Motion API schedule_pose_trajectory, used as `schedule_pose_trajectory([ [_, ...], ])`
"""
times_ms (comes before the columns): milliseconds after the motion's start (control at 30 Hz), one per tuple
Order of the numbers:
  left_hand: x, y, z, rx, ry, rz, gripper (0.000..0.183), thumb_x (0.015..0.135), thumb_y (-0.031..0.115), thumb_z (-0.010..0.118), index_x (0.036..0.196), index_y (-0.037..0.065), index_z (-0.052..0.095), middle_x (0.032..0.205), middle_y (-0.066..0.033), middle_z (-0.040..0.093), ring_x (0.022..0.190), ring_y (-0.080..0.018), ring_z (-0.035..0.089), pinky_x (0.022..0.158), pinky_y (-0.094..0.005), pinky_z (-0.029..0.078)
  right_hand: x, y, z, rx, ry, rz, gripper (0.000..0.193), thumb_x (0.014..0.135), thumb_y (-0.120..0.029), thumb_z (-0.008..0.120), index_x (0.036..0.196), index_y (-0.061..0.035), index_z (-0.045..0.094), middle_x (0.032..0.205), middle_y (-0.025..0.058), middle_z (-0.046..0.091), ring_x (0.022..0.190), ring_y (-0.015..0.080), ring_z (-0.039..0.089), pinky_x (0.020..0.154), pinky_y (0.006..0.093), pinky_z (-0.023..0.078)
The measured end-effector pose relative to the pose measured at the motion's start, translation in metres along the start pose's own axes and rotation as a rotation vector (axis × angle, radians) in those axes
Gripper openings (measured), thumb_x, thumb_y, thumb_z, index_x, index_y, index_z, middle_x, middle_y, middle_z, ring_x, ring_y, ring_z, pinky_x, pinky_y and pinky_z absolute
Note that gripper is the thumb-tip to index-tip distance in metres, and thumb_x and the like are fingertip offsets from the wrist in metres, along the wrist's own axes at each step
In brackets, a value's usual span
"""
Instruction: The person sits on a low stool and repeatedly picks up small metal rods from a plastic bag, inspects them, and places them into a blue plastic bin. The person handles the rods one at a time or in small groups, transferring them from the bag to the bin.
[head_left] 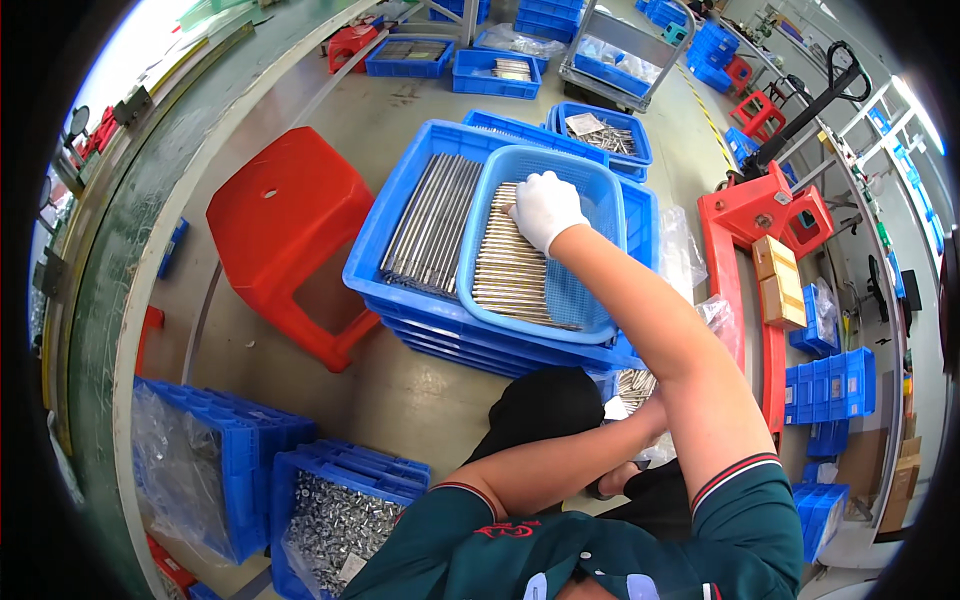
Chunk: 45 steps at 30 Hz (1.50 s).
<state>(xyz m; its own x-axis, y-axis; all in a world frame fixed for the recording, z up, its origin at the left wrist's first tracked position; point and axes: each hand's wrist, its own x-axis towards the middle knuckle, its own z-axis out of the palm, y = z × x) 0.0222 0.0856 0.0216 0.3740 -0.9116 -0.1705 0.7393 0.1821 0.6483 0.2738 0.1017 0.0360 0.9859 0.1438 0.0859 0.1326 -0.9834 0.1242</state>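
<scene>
My right hand (547, 210), in a white glove, reaches into a light blue perforated basket (590, 335). Its fingers are curled down and closed on the upper part of a row of slim metal rods (505, 265); the fingertips are partly hidden. The basket sits on a larger blue crate (362, 262), which holds longer grey metal rods (432, 225) left of the basket. My left forearm (570, 455) crosses low towards the right and passes behind my right arm. There my left hand is hidden, close to a bin of small metal pieces (634, 388).
A red stool (290, 200) stands left of the stacked crates. Lower left is a blue bin of small metal parts (345, 525). Behind the stack stands another blue bin of metal parts (605, 135). A red pallet jack (745, 215) is at the right, carrying cardboard boxes (780, 285).
</scene>
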Motion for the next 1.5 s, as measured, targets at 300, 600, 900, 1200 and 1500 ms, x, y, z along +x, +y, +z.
schedule_pose_trajectory([
  [300, 0.021, -0.026, -0.002, -0.074, -0.064, 0.023, 0.050, 0.085, 0.022, 0.063, 0.127, 0.002, 0.045, 0.125, -0.0091, 0.050, 0.112, -0.0186, 0.049, 0.090, -0.0344, 0.044, -0.007, 0.004, -0.008, -0.013, 0.015, -0.005, 0.034, 0.084, -0.036, 0.058, 0.092, -0.0042, 0.067, 0.098, 0.0114, 0.063, 0.098, 0.0259, 0.057, 0.082, 0.0380, 0.047],
  [600, 0.019, -0.045, -0.008, -0.256, -0.168, -0.009, 0.042, 0.087, 0.020, 0.062, 0.123, 0.002, 0.049, 0.119, -0.0091, 0.055, 0.106, -0.0182, 0.054, 0.085, -0.0349, 0.047, 0.017, 0.017, 0.037, 0.223, 0.150, 0.176, 0.026, 0.088, -0.021, 0.050, 0.096, -0.0016, 0.064, 0.096, 0.0126, 0.062, 0.096, 0.0296, 0.057, 0.081, 0.0416, 0.049],
  [900, 0.016, -0.039, -0.011, -0.189, -0.113, 0.053, 0.034, 0.089, 0.017, 0.060, 0.119, 0.002, 0.053, 0.114, -0.0087, 0.058, 0.101, -0.0173, 0.057, 0.081, -0.0347, 0.050, 0.011, 0.014, 0.005, 0.040, 0.046, -0.087, 0.020, 0.085, -0.020, 0.054, 0.092, -0.0047, 0.065, 0.101, 0.0125, 0.059, 0.098, 0.0284, 0.056, 0.081, 0.0384, 0.051],
  [1200, 0.003, -0.016, -0.004, -0.021, -0.011, 0.127, 0.032, 0.091, 0.023, 0.056, 0.116, 0.003, 0.054, 0.111, -0.0077, 0.059, 0.096, -0.0152, 0.057, 0.078, -0.0315, 0.049, 0.010, 0.014, -0.014, 0.058, 0.067, -0.055, 0.023, 0.081, -0.023, 0.059, 0.096, -0.0054, 0.063, 0.102, 0.0125, 0.061, 0.101, 0.0284, 0.057, 0.081, 0.0405, 0.050],
  [1500, 0.017, -0.014, 0.001, 0.009, 0.050, 0.006, 0.018, 0.091, 0.024, 0.051, 0.087, 0.007, 0.056, 0.063, 0.0028, 0.046, 0.052, -0.0073, 0.037, 0.049, -0.0248, 0.032, 0.005, 0.068, -0.048, 0.208, 0.264, -0.065, 0.017, 0.082, -0.019, 0.055, 0.090, -0.0087, 0.066, 0.090, 0.0166, 0.063, 0.087, 0.0341, 0.061, 0.077, 0.0416, 0.049],
])
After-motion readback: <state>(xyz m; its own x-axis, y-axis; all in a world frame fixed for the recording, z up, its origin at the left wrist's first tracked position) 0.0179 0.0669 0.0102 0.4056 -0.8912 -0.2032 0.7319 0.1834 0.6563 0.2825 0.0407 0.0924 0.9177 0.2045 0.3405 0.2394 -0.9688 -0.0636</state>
